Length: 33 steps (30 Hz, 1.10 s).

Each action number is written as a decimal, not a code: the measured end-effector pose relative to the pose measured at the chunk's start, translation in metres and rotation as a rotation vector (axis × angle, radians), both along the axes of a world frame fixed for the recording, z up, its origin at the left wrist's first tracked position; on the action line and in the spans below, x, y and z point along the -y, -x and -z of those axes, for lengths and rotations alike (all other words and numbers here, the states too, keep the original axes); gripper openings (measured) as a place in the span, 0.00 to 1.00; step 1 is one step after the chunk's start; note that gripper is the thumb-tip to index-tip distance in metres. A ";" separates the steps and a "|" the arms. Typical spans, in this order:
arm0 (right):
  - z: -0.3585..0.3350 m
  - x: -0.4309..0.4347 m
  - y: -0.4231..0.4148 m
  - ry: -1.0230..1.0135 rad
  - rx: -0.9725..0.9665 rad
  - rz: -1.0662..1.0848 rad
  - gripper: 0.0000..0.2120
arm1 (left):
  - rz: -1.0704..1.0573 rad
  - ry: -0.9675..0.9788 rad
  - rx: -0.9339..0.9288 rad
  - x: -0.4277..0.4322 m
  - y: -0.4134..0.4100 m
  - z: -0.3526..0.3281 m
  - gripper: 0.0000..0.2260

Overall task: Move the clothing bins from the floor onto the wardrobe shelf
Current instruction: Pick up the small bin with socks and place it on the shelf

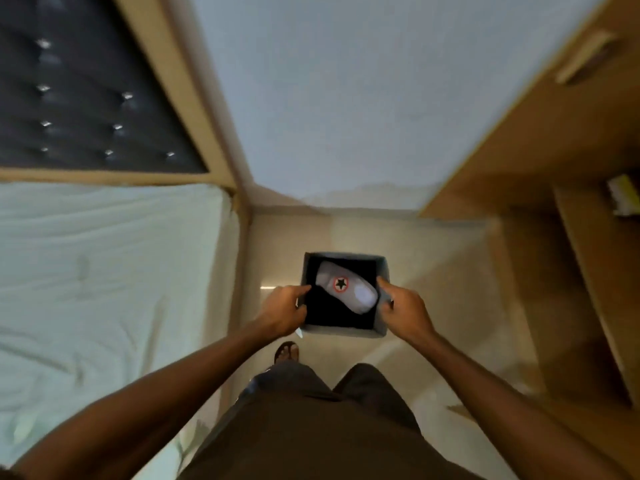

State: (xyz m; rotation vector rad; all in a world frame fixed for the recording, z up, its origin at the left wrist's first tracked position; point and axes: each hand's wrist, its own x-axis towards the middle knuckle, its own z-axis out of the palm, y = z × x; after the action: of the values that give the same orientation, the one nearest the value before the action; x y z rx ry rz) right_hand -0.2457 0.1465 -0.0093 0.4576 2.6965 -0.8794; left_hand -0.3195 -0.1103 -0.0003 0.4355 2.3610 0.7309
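Note:
A grey fabric bin (343,331) with a dark inside sits low in front of me, over the pale floor. In it lies a white folded garment (347,286) with a red-ringed black star on it. My left hand (282,311) grips the bin's left rim, thumb over the edge. At the right rim, my right hand (403,310) grips the wall with its thumb inside. The wooden wardrobe (561,174) stands to the right, one shelf (588,271) showing through its open side.
A bed with a pale sheet (104,289) fills the left, with a dark tufted headboard (86,98) behind it. My sandalled foot (286,351) is just below the bin. Something yellow-white (623,195) lies on the wardrobe shelf. Floor (433,289) runs between bed and wardrobe.

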 end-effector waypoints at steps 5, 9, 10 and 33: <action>-0.024 -0.058 0.002 0.015 -0.061 0.274 0.26 | 0.226 -0.012 -0.102 -0.092 0.065 -0.021 0.20; -0.030 -0.120 -0.003 0.020 -0.103 0.395 0.25 | 0.374 -0.037 -0.169 -0.171 0.095 -0.024 0.21; -0.035 -0.140 -0.006 0.021 -0.107 0.427 0.25 | 0.418 -0.040 -0.177 -0.196 0.101 -0.024 0.22; -0.162 -0.513 -0.028 -0.195 -0.421 0.933 0.23 | 0.736 -0.428 -0.182 -0.679 0.137 -0.149 0.16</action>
State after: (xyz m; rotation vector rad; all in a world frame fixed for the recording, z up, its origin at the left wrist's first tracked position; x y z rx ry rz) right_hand -0.2177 0.6593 0.1522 1.8490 2.9112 -0.9849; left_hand -0.4568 0.5683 0.1492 1.5041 1.9481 0.8397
